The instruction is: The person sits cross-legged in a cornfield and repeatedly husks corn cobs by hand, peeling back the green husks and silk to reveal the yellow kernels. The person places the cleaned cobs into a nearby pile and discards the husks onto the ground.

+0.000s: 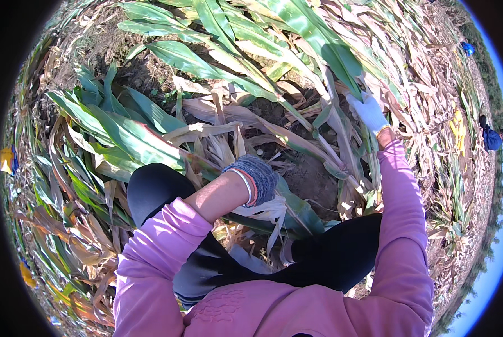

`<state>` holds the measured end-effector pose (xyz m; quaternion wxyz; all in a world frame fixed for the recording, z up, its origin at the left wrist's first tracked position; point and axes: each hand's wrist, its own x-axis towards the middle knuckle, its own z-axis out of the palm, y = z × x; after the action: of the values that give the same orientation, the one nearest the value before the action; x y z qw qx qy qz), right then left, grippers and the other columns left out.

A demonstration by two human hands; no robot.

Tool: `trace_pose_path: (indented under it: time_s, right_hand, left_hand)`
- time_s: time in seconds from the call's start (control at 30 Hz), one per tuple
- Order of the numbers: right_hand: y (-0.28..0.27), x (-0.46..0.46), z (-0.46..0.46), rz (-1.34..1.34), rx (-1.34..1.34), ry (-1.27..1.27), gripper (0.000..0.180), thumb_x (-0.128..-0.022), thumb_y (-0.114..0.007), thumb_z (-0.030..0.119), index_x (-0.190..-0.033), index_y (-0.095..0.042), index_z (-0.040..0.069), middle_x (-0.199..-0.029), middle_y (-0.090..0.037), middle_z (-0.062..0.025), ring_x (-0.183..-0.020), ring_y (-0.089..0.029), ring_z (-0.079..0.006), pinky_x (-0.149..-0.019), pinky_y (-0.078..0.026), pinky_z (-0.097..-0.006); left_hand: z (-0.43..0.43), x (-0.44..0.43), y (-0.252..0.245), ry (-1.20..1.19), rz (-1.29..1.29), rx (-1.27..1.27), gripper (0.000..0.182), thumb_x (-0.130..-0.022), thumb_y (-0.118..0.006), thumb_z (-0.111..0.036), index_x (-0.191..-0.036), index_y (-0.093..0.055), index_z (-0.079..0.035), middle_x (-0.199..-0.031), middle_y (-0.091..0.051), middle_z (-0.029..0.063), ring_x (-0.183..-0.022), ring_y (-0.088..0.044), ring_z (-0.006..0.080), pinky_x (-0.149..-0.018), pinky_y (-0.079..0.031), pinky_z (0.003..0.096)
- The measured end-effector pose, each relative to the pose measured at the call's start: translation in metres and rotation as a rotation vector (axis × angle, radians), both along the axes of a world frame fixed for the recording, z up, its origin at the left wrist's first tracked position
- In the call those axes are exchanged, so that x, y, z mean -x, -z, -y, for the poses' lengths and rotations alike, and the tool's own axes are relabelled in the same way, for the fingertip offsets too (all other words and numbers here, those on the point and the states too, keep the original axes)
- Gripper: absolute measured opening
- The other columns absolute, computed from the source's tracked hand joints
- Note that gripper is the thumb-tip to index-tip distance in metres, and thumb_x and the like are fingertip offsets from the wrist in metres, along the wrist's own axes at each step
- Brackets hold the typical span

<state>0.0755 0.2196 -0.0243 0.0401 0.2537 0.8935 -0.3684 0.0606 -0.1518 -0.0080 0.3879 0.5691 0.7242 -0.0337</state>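
Observation:
My left hand point(258, 179), in a grey knit glove, is at the middle, just above my bent knees. Its fingers are turned down and hidden from view. Pale corn husks point(272, 212) hang just below it, and a broad green corn leaf point(300, 210) passes under it. I cannot tell what it grips. My right hand point(368, 111), in a white glove, reaches forward at the right. It is closed around the lower part of a long green corn leaf point(340, 57). Cut corn stalks point(302, 120) lie between the hands, over dark soil point(312, 179).
Green corn leaves point(129, 130) are heaped at the left, beside my knee point(156, 185). Dry stalks point(420, 76) cover the ground at the right. Farther off are yellow corn ears point(458, 132) and a person in dark blue point(491, 137). A yellow and blue object point(8, 160) appears at the left rim.

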Motion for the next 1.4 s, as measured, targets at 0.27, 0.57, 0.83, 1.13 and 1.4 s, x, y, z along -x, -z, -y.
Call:
trace_pose_path:
  time_s: [0.27, 0.57, 0.83, 1.13, 1.4]
  right_hand:
    - [-0.022, -0.049, 0.063, 0.073, 0.232, -0.193, 0.065, -0.102, -0.048, 0.055, -0.067, -0.059, 0.001, -0.055, -0.051, -0.0041, -0.051, -0.048, -0.0125, -0.05, -0.04, -0.0304]
    - [-0.043, -0.085, 0.14, 0.395, 0.866, -0.369, 0.044, -0.102, -0.054, 0.043, -0.1, -0.067, 0.0, -0.06, -0.044, 0.002, -0.051, -0.038, -0.0098, -0.048, -0.032, -0.0277]
    - [-0.007, -0.11, 0.174, 0.481, 0.678, -0.444, 0.059, -0.1, -0.049, 0.058, -0.113, -0.068, 0.004, -0.072, -0.063, -0.0071, -0.063, -0.057, -0.0161, -0.061, -0.049, -0.03]
    - [0.061, -0.137, 0.206, 0.353, 0.287, -0.351, 0.082, -0.096, -0.045, 0.063, -0.149, -0.039, 0.0, -0.136, -0.056, -0.0287, -0.128, -0.054, -0.0398, -0.108, -0.041, -0.0421]
    - [0.103, -0.159, 0.239, 0.278, -0.184, -0.315, 0.057, -0.087, -0.063, 0.032, -0.135, -0.048, 0.003, -0.136, -0.052, -0.0263, -0.119, -0.058, -0.0434, -0.1, -0.048, -0.0494]
  left_hand:
    - [0.032, 0.072, -0.029, -0.901, -0.087, -0.862, 0.038, -0.098, -0.059, -0.029, -0.127, -0.064, -0.004, -0.118, -0.068, 0.0199, -0.109, -0.065, 0.0331, -0.096, -0.05, 0.04]
    - [0.109, 0.149, -0.037, -1.846, 1.351, -1.658, 0.041, -0.1, -0.05, -0.031, -0.133, -0.055, -0.006, -0.133, -0.059, 0.0133, -0.115, -0.059, 0.0262, -0.103, -0.047, 0.0396]
    - [0.149, 0.112, -0.054, -1.924, 1.043, -1.522, 0.042, -0.103, -0.043, -0.028, -0.134, -0.054, -0.002, -0.13, -0.061, 0.0155, -0.114, -0.06, 0.0275, -0.103, -0.048, 0.0409]
    - [0.158, 0.034, -0.05, -2.1, 0.307, -1.343, 0.068, -0.081, -0.08, -0.018, -0.137, -0.048, 0.003, -0.124, -0.061, 0.016, -0.104, -0.063, 0.0258, -0.091, -0.053, 0.0376]
    - [0.176, 0.026, -0.02, -2.004, -0.023, -1.044, 0.066, -0.082, -0.081, -0.028, -0.129, -0.053, 0.009, -0.122, -0.062, 0.0191, -0.106, -0.061, 0.0258, -0.094, -0.048, 0.0352]
